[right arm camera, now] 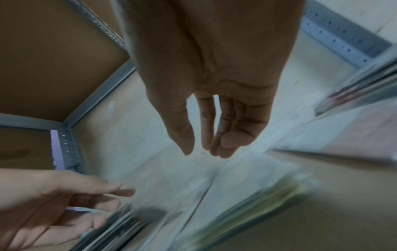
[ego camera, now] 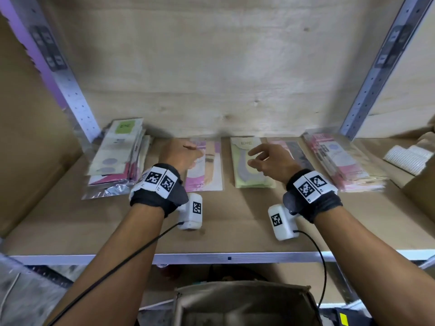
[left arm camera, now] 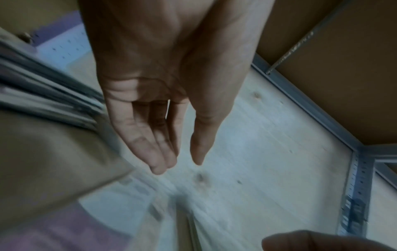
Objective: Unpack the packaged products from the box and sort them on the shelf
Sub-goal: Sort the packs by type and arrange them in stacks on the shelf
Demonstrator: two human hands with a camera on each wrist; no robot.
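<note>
Several stacks of flat packaged products lie in a row at the back of the shelf board (ego camera: 235,222): a mixed stack with a green label (ego camera: 117,156), pink packs (ego camera: 209,168), green packs (ego camera: 244,170), a dark-and-pink stack (ego camera: 299,151) and a pink stack (ego camera: 341,163). My left hand (ego camera: 190,151) hovers over the pink packs with straight fingers and holds nothing (left arm camera: 182,163). My right hand (ego camera: 253,158) hovers over the green packs, fingers relaxed and empty (right arm camera: 204,152). The open box (ego camera: 244,300) sits below the shelf edge, its contents blurred.
Metal uprights (ego camera: 77,97) (ego camera: 367,95) frame the bay, with a plywood back wall (ego camera: 211,78). A brown cardboard sheet (ego camera: 30,149) leans at the left. A white ribbed item (ego camera: 409,158) and a cardboard box (ego camera: 421,191) sit at the right. The shelf's front rail (ego camera: 229,258) runs below my wrists.
</note>
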